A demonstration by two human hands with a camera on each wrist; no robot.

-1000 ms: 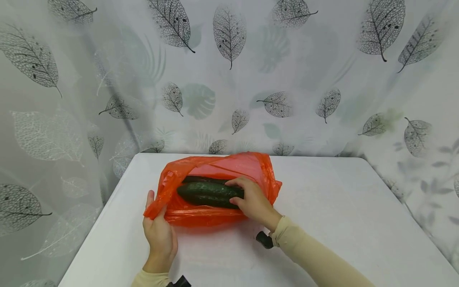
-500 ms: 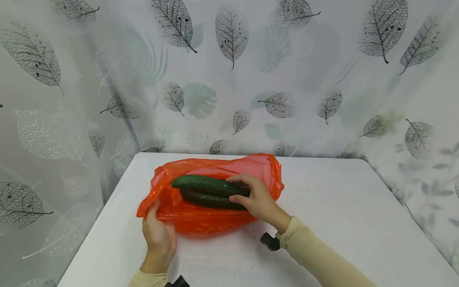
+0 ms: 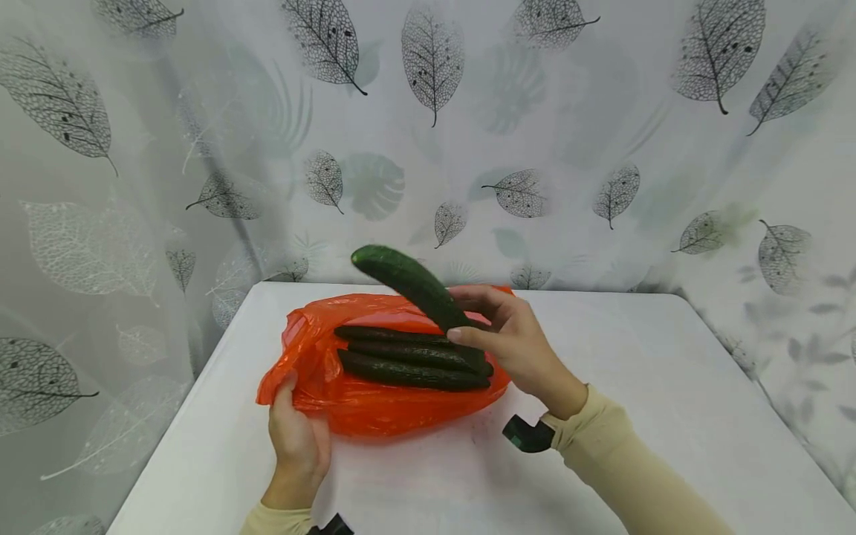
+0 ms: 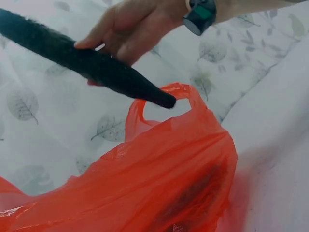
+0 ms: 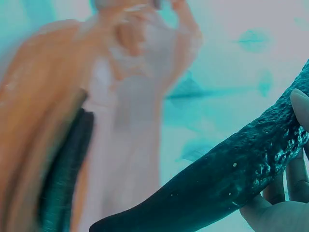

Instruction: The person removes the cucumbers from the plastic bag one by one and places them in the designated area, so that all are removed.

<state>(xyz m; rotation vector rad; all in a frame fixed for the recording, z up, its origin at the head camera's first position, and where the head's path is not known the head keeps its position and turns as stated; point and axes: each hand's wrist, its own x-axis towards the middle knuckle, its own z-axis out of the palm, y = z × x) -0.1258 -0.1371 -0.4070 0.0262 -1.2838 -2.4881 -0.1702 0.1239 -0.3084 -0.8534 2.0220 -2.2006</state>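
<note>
The right hand grips a cucumber near its stem end, fingers and thumb curled round it, and holds it in the air above the open orange bag. The fruit tilts up and to the left, its far tip well clear of the bag's rim. Three more cucumbers lie side by side inside the bag, which rests on the white worktop near its far left part. The left hand pinches the near left edge of the bag and holds the mouth open and flat.

Because the grip sits at one end, the long free end probably wants to droop. A firm closed grip with the thumb on top should keep the fruit from twisting. The left-wrist view shows the stem tip just beside a bag handle, so a lift straight up and away to the right looks safest against snagging the thin plastic. The left hand would do well to keep the bag pinned to the worktop, lest the film cling to the fruit and drag the remaining cucumbers along.
</note>
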